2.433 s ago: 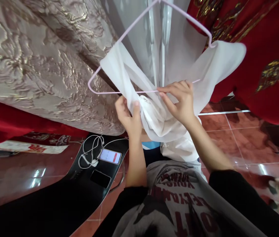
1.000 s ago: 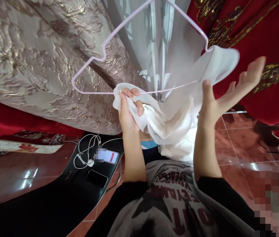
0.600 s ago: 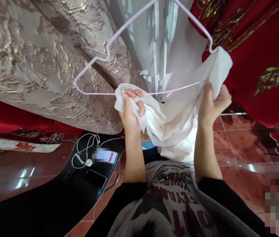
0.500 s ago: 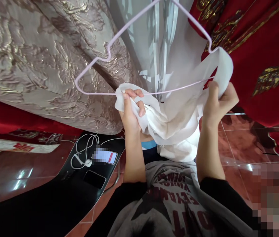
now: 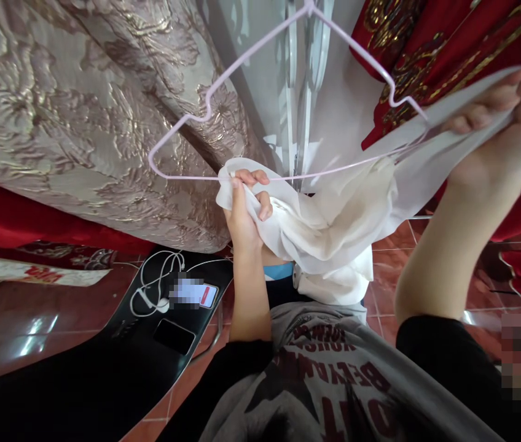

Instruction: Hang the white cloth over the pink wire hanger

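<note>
A pale pink clothes hanger (image 5: 245,56) hangs before me, its lower bar running across the view. My left hand (image 5: 247,205) is closed around a bunched part of a sheer white garment (image 5: 329,230), right at that bar. My right hand (image 5: 495,120) grips the garment's far side, pulled up and out past the hanger's right end. Thin fabric covers part of the right fingers. The hanger's right tip lies behind or within the cloth. The rest of the garment sags between my hands and down over my lap.
Shiny embossed beige fabric (image 5: 104,123) hangs at left, and red cloth with gold sequins (image 5: 426,55) at right. On a black seat (image 5: 80,368) lie a lit phone (image 5: 203,293), a dark phone (image 5: 174,336) and a white cable (image 5: 143,294). Red tiles (image 5: 387,288) cover the floor.
My right hand has moved right and up, stretching the white garment beyond the hanger's right end. The hanger has shifted slightly right and down. My left hand keeps its grip in nearly the same place.
</note>
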`<move>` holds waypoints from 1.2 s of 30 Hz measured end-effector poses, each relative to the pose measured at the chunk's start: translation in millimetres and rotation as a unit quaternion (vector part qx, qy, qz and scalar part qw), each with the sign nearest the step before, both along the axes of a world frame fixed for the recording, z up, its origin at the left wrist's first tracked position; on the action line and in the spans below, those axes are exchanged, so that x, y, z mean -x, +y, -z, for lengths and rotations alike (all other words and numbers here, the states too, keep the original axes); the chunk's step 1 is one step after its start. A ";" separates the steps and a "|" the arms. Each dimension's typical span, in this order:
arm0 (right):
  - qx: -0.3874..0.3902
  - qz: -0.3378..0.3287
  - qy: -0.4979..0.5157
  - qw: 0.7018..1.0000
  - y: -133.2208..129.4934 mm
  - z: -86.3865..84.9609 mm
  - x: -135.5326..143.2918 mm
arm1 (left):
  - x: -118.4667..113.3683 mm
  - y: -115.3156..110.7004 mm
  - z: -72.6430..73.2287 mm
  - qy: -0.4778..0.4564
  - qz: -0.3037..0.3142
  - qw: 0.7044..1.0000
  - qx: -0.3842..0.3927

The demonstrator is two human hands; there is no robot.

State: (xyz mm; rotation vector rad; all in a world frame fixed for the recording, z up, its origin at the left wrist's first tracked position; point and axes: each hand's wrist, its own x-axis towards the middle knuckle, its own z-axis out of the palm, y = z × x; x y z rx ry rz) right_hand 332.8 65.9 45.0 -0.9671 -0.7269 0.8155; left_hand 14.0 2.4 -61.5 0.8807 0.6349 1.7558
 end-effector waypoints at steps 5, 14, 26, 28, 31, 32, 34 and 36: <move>-0.123 0.195 0.006 0.973 -11.9 62.7 42.4 | -4.8 -2.0 -0.6 0.000 0.029 0.999 0.020; -0.106 -0.076 -0.455 0.881 -37.6 79.8 112.4 | -12.0 -11.3 -1.7 0.018 0.011 0.997 0.072; -0.130 -0.074 -0.485 0.861 -36.6 86.3 98.2 | 92.7 0.8 -35.9 0.124 -0.251 0.957 0.082; -0.130 -0.072 -0.489 0.859 -36.8 85.9 97.9 | 95.3 6.7 -59.1 0.132 -0.222 0.963 0.076; -0.141 -0.069 -0.485 0.860 -39.3 87.1 103.4 | 80.2 10.7 -90.7 0.184 -0.159 0.969 0.041; -0.145 -0.069 -0.478 0.863 -40.4 87.7 106.2 | 72.1 11.0 -98.7 0.205 -0.153 0.966 0.033; -0.148 -0.066 -0.463 0.872 -42.4 88.5 111.7 | 56.4 12.0 -109.7 0.233 -0.168 0.957 0.034; -0.143 -0.063 -0.457 0.876 -44.1 88.4 114.6 | 46.9 14.7 -115.1 0.269 -0.185 0.944 0.053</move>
